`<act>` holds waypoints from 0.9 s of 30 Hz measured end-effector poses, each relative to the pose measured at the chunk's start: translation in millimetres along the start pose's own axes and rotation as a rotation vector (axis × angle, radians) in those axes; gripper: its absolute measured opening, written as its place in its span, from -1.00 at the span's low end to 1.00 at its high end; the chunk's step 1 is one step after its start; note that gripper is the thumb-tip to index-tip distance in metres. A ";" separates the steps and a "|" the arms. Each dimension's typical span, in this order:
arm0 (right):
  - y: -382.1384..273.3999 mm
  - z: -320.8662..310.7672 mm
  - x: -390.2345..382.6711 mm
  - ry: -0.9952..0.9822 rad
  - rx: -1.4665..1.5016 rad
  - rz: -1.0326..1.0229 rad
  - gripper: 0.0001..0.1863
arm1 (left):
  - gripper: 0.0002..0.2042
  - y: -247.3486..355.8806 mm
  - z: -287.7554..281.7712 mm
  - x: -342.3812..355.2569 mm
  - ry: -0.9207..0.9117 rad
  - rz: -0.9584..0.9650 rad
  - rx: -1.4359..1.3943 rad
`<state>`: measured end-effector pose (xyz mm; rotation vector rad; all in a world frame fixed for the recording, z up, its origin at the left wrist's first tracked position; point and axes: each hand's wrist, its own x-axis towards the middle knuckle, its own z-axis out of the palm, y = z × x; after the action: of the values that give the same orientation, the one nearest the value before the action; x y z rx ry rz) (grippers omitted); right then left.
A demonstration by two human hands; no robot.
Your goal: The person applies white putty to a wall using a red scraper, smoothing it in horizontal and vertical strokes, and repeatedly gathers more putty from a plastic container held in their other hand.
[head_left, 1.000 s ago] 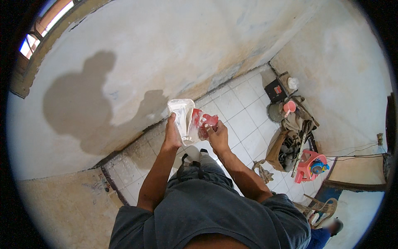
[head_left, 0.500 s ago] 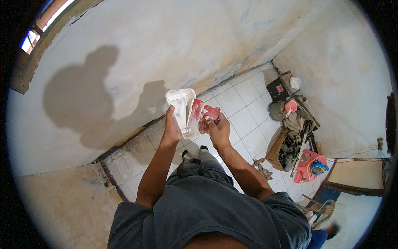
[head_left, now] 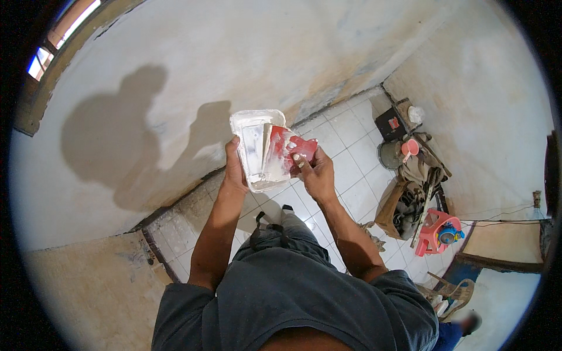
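Note:
My left hand (head_left: pixel 235 167) grips the near-left side of a white rectangular plastic tub (head_left: pixel 253 137), its inside smeared with white paste. In my right hand (head_left: pixel 317 174) is a red putty scraper (head_left: pixel 281 140), its wide blade coated with white paste. The blade reaches into the tub, over its right half. My right fingers are closed round the scraper's narrower end, thumb on top with white smears on it. Both hands are held out in front of me, above the tiled floor.
A stained plaster wall (head_left: pixel 252 58) stands close ahead and to the left. To the right lie a cardboard box (head_left: pixel 391 212) of cloth-like items, a dark bucket (head_left: pixel 389 155), a pink dipper (head_left: pixel 410 148) and a pink stool (head_left: pixel 430 234). Another person (head_left: pixel 451 336) is at the lower right.
The tub and scraper have risen slightly in the view, away from my body. The tub now faces me more openly, and my right hand has shifted a little right.

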<state>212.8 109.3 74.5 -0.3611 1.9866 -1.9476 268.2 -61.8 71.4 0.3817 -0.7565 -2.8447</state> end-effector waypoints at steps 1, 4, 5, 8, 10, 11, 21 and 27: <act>2.7 1.5 -1.6 0.016 0.017 -0.010 -0.74 | -0.27 -1.5 0.9 0.6 -0.001 -0.001 0.001; 0.0 6.8 -9.7 0.115 -0.238 -0.120 -0.72 | -0.26 -5.3 -1.3 2.4 -0.029 -0.006 -0.024; -3.5 9.3 -13.9 0.124 -0.229 -0.115 -0.75 | -0.26 -5.6 -2.5 3.1 -0.029 -0.004 -0.016; -10.5 15.5 -19.4 0.126 -0.083 -0.152 -0.78 | -0.27 -5.4 2.5 4.5 -0.037 0.001 -0.005; -10.7 15.8 -17.5 0.119 -0.109 -0.116 -0.79 | -0.28 -3.6 1.6 4.4 -0.042 0.000 0.005; -9.9 15.9 -16.5 0.110 -0.136 -0.080 -0.79 | -0.30 -5.4 -2.4 4.6 -0.018 -0.020 0.014; 12.8 22.7 -27.1 0.088 -0.108 0.010 -0.83 | -0.40 -36.4 -44.3 8.3 0.052 -0.143 -0.008; 37.1 19.2 -24.6 -0.012 0.149 0.267 -0.78 | -0.47 -61.0 -91.1 -2.7 0.262 -0.056 0.068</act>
<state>245.0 103.0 38.9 -0.0654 1.7647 -1.9007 291.0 -51.0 -35.4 0.7787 -0.8003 -2.7471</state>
